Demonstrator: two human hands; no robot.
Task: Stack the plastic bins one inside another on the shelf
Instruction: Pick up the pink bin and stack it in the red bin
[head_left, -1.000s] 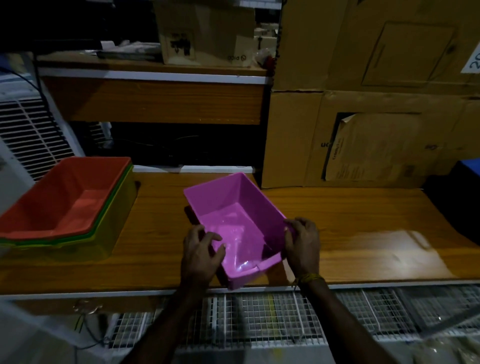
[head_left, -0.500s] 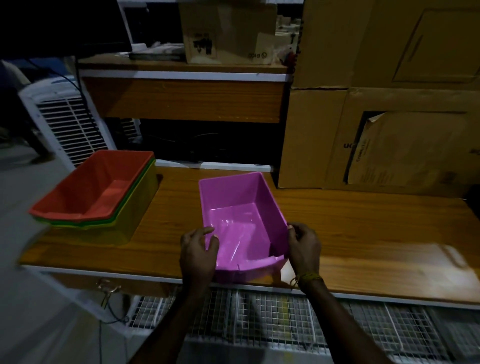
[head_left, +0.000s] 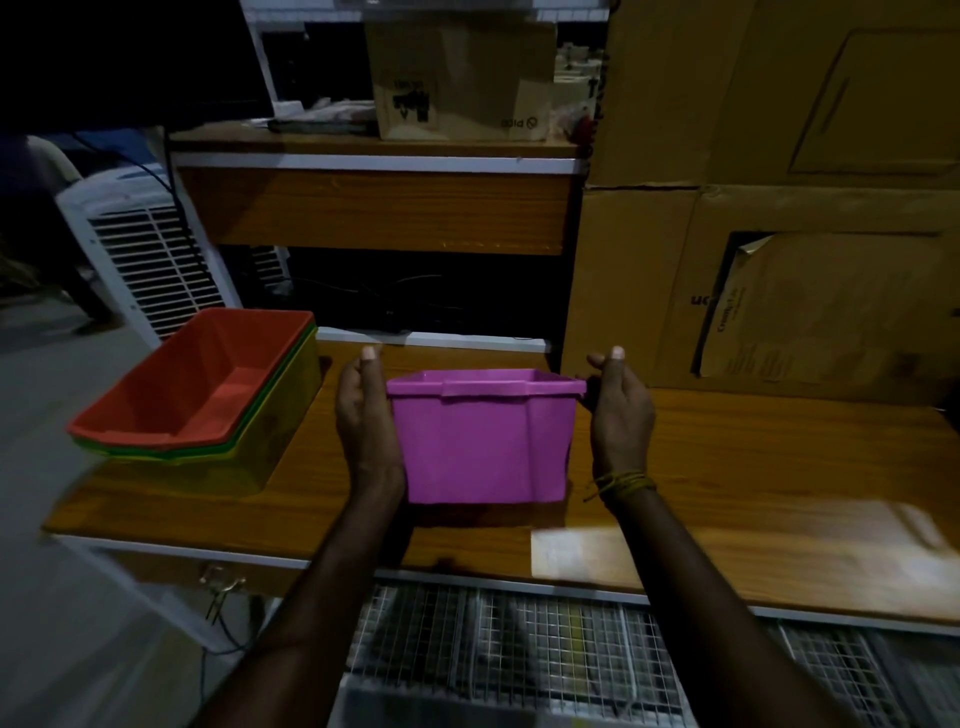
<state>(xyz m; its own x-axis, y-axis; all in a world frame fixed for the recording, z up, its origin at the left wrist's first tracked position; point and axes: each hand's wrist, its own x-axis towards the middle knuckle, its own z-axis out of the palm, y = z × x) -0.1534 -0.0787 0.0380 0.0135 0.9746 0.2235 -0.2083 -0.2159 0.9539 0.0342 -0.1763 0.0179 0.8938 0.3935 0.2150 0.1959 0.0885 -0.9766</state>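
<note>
A pink plastic bin (head_left: 483, 441) hangs in the air above the wooden shelf (head_left: 727, 467), level, its near end wall facing me. My left hand (head_left: 363, 415) grips its left side and my right hand (head_left: 621, 415) grips its right side, thumbs up beside the rim. At the shelf's left end stands a nested stack: a red bin (head_left: 202, 384) on top, a green rim just under it, and a yellow bin (head_left: 270, 447) at the bottom.
Big cardboard boxes (head_left: 779, 208) stand on the shelf at the back right. An upper wooden shelf (head_left: 374, 208) carries a smaller carton (head_left: 457, 83). A white air cooler (head_left: 145, 260) stands behind the stack. Wire mesh (head_left: 519, 649) lies below the shelf's front edge.
The pink bin has been lifted off the shelf and turned level, held higher in both hands. The view has shifted so the stack sits closer to the centre.
</note>
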